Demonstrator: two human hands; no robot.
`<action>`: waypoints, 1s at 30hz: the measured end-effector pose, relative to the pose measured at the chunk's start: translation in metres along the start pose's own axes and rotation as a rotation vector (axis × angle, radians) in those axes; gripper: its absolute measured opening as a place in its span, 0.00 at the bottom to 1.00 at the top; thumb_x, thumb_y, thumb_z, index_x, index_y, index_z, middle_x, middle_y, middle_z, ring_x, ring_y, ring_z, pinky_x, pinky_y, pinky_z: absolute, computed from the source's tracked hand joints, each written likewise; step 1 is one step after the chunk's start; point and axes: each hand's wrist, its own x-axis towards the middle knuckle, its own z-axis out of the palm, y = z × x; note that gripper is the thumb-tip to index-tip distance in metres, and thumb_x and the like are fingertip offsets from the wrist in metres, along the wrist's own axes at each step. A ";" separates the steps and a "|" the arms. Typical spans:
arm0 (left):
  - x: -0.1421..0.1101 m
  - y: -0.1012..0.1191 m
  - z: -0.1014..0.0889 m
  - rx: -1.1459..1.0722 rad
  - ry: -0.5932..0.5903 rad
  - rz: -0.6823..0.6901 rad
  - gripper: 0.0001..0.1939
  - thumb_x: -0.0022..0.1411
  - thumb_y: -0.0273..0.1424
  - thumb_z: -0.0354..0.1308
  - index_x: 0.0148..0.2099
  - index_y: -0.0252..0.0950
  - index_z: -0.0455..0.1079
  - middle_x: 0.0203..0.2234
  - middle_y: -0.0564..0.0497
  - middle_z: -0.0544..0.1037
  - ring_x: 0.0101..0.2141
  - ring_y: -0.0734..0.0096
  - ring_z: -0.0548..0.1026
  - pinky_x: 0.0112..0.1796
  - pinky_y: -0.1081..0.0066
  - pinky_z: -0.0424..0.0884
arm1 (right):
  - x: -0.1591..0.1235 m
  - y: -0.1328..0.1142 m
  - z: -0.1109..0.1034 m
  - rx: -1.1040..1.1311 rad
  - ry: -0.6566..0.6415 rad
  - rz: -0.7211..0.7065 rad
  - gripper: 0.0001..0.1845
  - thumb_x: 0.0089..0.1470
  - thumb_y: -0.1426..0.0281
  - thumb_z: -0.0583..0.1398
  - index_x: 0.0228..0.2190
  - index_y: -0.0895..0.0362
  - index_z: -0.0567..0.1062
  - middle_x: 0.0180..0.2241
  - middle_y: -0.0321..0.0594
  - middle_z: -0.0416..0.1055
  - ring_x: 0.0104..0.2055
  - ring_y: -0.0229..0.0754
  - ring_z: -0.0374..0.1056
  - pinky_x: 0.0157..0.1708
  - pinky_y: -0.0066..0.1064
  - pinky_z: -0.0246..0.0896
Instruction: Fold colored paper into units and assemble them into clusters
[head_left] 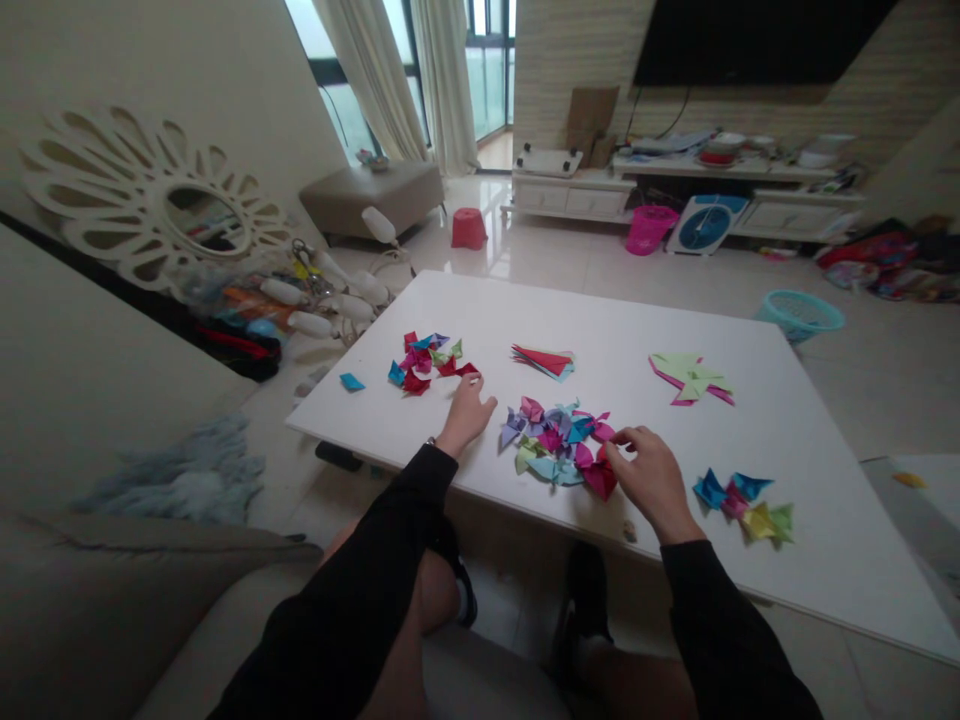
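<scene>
My left hand (466, 412) is at the right edge of a loose pile of folded paper pieces (417, 362) in red, blue, pink and green. Its fingertips reach a dark red folded piece (466, 369), while the thumb stays apart from the fingers. Thumb and fingers of my right hand (651, 478) are closed on a red paper crane (600, 478), at the right side of a heap of paper cranes (551, 440) in purple, pink, blue and green. A lone blue folded piece (352, 382) lies far left.
On the white table (480, 310) are a fanned stack of red and pale blue folded papers (545, 361), green and pink folded papers (691, 379), and several more cranes (744, 505) at right. A lamp with white shades (349, 305) stands beyond the left edge; a turquoise basket (801, 314) sits behind.
</scene>
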 end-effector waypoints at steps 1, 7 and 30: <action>-0.005 0.015 0.002 -0.042 0.032 0.089 0.20 0.63 0.30 0.54 0.56 0.27 0.69 0.60 0.35 0.66 0.61 0.57 0.66 0.64 0.65 0.58 | 0.000 -0.004 0.000 0.057 0.008 -0.001 0.11 0.56 0.62 0.57 0.27 0.54 0.74 0.32 0.43 0.73 0.36 0.47 0.68 0.38 0.38 0.60; -0.048 0.088 0.023 -0.085 -0.116 0.606 0.28 0.65 0.26 0.51 0.66 0.32 0.61 0.64 0.38 0.65 0.65 0.57 0.63 0.65 0.58 0.60 | 0.004 -0.022 0.006 0.460 0.056 0.081 0.16 0.58 0.55 0.60 0.35 0.55 0.75 0.37 0.44 0.76 0.37 0.46 0.72 0.39 0.39 0.67; -0.065 0.096 0.047 -0.697 -0.162 0.113 0.08 0.63 0.34 0.60 0.40 0.34 0.76 0.34 0.47 0.80 0.35 0.66 0.78 0.41 0.65 0.75 | 0.010 -0.031 0.023 0.895 0.152 0.230 0.14 0.52 0.61 0.66 0.37 0.55 0.74 0.38 0.41 0.77 0.39 0.46 0.77 0.42 0.41 0.73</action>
